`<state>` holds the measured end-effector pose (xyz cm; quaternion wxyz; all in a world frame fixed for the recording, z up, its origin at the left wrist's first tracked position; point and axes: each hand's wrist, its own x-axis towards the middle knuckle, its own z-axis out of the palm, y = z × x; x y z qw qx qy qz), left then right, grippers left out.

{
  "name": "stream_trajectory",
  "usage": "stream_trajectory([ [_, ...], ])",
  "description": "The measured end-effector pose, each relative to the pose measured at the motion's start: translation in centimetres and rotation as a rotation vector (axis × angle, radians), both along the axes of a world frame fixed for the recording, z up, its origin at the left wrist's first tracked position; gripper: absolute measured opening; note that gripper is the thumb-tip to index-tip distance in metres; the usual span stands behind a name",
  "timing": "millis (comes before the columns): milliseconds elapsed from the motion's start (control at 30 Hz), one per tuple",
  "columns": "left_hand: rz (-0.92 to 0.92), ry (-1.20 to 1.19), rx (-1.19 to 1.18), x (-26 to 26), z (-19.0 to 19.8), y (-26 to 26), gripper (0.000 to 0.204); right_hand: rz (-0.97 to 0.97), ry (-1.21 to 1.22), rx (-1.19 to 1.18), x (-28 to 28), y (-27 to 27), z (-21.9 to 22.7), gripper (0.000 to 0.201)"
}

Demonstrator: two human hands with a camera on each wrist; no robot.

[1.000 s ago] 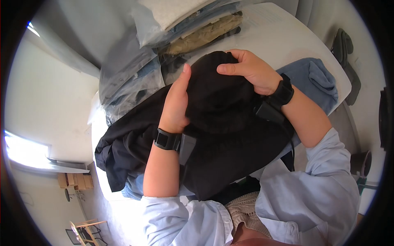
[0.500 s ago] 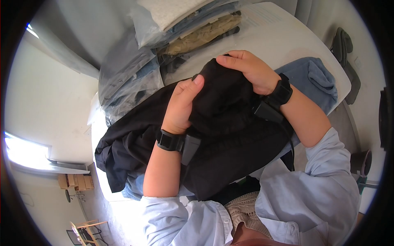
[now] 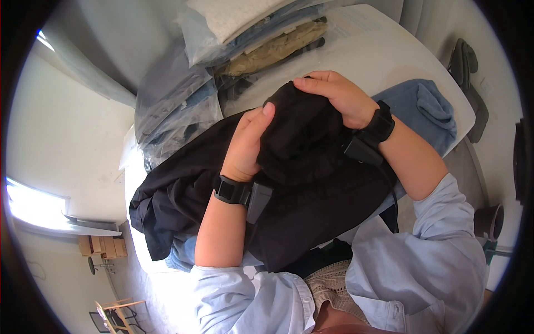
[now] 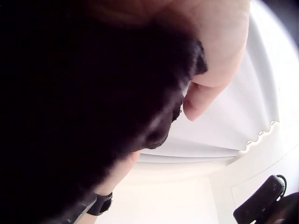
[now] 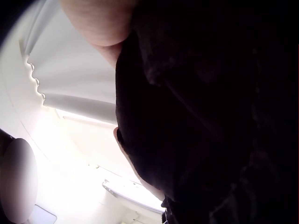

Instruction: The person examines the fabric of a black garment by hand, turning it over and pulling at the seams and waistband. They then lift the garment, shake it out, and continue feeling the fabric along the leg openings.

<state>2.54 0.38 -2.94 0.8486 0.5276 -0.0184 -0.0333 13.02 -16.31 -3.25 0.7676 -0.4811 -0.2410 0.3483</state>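
Black garment [image 3: 311, 206], one, dark and loosely bunched; lies across the near part of the white table [image 3: 384, 47] in front of the person, its upper part raised between both hands. Folds gather toward the left end; garment type cannot be told.

Left hand [image 3: 243, 142]: grips the garment's raised edge, thumb on the near side, pointing up; the other fingers are mostly hidden by hand and cloth. Right hand [image 3: 345, 100]: grips the same raised part farther along, thumb laid over the top edge, fingers behind. The two hands are apart, cloth between them. Both wrist views are largely filled by the dark fabric.

Wrist devices, two, black: one on the left wrist [image 3: 245, 195], one on the right [image 3: 372, 133].

Blue folded garment [image 3: 414, 106]: on the table, beyond the right forearm. Light-blue fabric [image 3: 183, 255]: partly showing beneath the black garment's left end.

Clear plastic bags [image 3: 178, 106] with garments: at the far left of the table, stacked; khaki piece [image 3: 272, 49] among them, white piece [image 3: 239, 19] uppermost.

Worn by the person: pale blue shirt [image 3: 423, 261], beige knitted top [image 3: 332, 281].

Grey curtain [image 3: 133, 33]: behind the bags.
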Motion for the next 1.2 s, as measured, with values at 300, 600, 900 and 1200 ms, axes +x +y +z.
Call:
stream_trajectory([
  [300,0.023,0.015,0.035,-0.2,0.2,0.2,0.046,-0.029,0.005,-0.001,-0.2,0.1,0.3,0.025],
  [600,0.016,-0.02,0.037,-0.2,0.6,0.3,0.043,-0.03,-0.009,0.009,-0.4,0.0,0.5,0.025],
  [900,0.251,-0.075,0.442,-1.2,2.2,-0.1,0.03,-0.165,-0.124,0.016,0.5,-0.7,0.7,0.026],
  [1200,0.146,-0.087,0.538,-1.4,2.4,-0.6,0.02,-0.143,-0.173,0.02,0.9,-0.5,0.1,0.025],
])
